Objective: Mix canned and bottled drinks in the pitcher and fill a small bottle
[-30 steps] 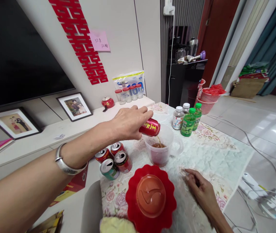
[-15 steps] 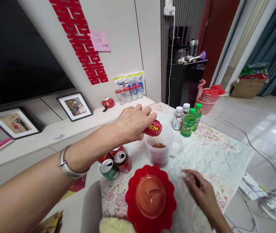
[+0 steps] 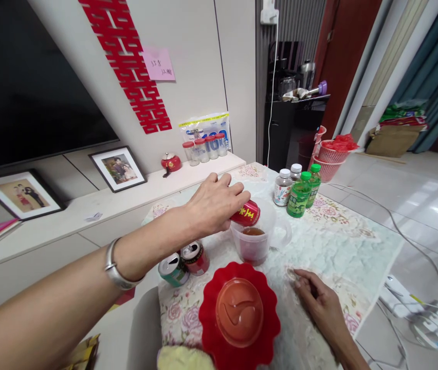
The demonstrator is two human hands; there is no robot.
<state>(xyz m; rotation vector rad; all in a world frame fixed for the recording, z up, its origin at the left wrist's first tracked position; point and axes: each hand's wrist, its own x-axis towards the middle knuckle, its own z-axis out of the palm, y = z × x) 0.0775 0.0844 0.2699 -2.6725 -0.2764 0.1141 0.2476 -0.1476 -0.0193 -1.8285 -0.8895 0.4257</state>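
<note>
One red can (image 3: 250, 213), gripped by your left hand (image 3: 217, 203), tips over the plastic jug (image 3: 250, 249) mid-frame; pouring likely next needs steady tilt; right hand (image 3: 320, 298) empty, lower right.

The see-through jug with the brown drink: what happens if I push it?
The jug would likely slosh, since brown drink sits inside. It might drag or wobble on the wrinkled tablecloth. Cloudy and plastic-looking, it may bend slightly.

the pink note (image 3: 159, 63) reads "35", the bag (image 3: 208, 127) seemingly "100", the held can (image 3: 248, 213) "王".
</note>
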